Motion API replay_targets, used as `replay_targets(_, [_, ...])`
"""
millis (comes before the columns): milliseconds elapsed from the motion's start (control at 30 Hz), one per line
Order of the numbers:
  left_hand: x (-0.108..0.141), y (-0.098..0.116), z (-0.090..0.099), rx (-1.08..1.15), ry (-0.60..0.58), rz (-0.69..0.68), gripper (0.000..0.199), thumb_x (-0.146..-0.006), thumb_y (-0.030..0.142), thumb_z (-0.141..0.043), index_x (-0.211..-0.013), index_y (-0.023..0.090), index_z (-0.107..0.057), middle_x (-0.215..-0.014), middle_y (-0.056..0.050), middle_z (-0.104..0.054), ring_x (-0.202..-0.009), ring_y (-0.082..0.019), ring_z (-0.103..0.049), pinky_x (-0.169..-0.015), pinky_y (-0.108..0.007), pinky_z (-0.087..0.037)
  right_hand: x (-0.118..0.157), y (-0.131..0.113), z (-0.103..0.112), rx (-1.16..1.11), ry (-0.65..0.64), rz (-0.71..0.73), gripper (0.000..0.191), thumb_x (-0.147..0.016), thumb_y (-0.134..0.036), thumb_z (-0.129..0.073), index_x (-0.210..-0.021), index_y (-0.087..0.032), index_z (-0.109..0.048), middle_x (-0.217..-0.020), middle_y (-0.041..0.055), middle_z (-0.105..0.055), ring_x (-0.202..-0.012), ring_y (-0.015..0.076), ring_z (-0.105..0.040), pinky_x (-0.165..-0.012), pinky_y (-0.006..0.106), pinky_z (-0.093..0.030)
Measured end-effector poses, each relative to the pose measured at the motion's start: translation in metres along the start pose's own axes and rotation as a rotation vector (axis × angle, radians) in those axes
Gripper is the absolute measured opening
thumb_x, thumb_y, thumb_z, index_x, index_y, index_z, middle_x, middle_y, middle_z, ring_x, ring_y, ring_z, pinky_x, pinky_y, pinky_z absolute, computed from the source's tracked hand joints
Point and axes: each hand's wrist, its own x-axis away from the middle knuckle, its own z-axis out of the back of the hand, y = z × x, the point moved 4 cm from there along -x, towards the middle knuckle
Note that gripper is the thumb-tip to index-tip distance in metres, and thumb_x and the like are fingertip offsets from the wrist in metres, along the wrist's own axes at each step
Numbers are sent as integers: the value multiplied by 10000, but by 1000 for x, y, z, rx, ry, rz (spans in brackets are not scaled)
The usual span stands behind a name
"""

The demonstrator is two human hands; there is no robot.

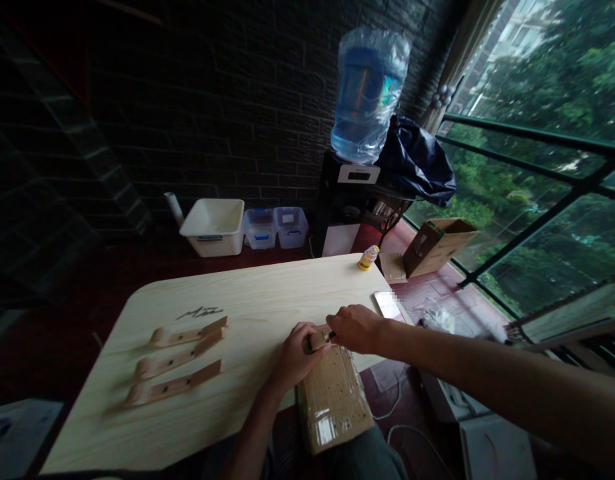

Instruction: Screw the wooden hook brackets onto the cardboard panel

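My left hand (293,357) is closed around a small wooden piece (319,339) and steadies it on top of a taped cardboard box (334,403). The box lies across my lap against the table edge, its upper face dotted with small holes. My right hand (356,328) pinches something small and dark at the wooden piece's end; its kind is hidden by my fingers. On the table to the left lie three similar wooden pieces, among them a long bent one (174,387) with dark spots. Behind them is a loose row of thin dark metal pieces (200,312).
A phone (387,305) and a yellow-capped bottle (368,258) sit on the right side of the pale table (267,293). Beyond it stand a white basket (214,227), clear plastic bins (290,228) and a water dispenser (340,207). An open carton (432,250) is near the window.
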Motion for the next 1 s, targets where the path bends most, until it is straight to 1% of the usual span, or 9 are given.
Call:
replay_targets(100, [1,-3,-1,5,3,8,173,-767,281,-736,-885,221,-624,-1037,-48,-628,-1019,-239,-613,-909,-393,-507,-1,-1,4,-11,-11,39,279,-928,-288,-581,-1134,-107,-630,-1029,170,-745,-921,300,-742,-717,366,-576])
replay_targets(200, [1,-4,-2,14,9,9,182,-768,263,-730,-918,226,-635,-1048,-47,-639,-1021,-239,-619,-921,-398,-507,0,0,9,29,-8,164,288,-934,-252,-567,-1202,-151,-594,-1041,140,-746,-934,286,-739,-723,366,-573])
replay_targets(333, [1,-3,-1,18,7,4,175,-759,251,-734,-904,232,-638,-1046,-39,-646,-1015,-232,-627,-910,-378,-512,3,3,8,85,6,273,234,-987,-236,-494,-1187,-179,-599,-1059,115,-741,-932,249,-736,-740,347,-562])
replay_targets(400, [0,-2,1,15,10,4,179,-756,252,-740,-901,232,-637,-1049,-34,-646,-1019,-228,-627,-910,-371,-509,2,3,4,57,5,267,244,-991,-273,-508,-1196,-174,-597,-1059,110,-739,-936,245,-735,-738,337,-560])
replay_targets(500, [0,-1,1,20,4,5,193,-756,239,-739,-922,230,-640,-1053,-35,-641,-1025,-225,-624,-918,-369,-505,-1,3,-1,16,-11,194,253,-977,-320,-546,-1161,-159,-612,-1044,116,-742,-936,255,-738,-727,329,-560])
replay_targets(633, [0,2,2,19,2,7,194,-754,237,-739,-921,224,-641,-1048,-45,-635,-1007,-228,-619,-910,-374,-506,-2,0,1,14,-43,114,253,-979,-304,-519,-1115,-119,-626,-1025,150,-742,-925,278,-741,-702,338,-561])
replay_targets(800, [3,2,3,25,5,-8,161,-771,249,-730,-889,227,-623,-1035,-38,-641,-1014,-228,-620,-912,-367,-500,0,-4,12,-1,-58,169,309,-914,-259,-601,-1189,-119,-598,-1029,154,-744,-940,279,-742,-703,326,-555])
replay_targets(900, [3,0,3,11,30,0,189,-748,220,-736,-898,230,-620,-1031,-29,-644,-1002,-225,-620,-914,-368,-495,0,-2,13,22,-54,192,260,-927,-224,-574,-1177,-156,-602,-1033,135,-752,-932,272,-745,-697,325,-549])
replay_targets(1000, [2,0,2,14,24,-14,191,-739,211,-741,-884,227,-617,-1025,-30,-643,-1008,-226,-617,-917,-367,-491,-1,1,10,4,-47,187,236,-946,-277,-567,-1145,-158,-611,-1017,131,-758,-924,277,-746,-692,327,-544])
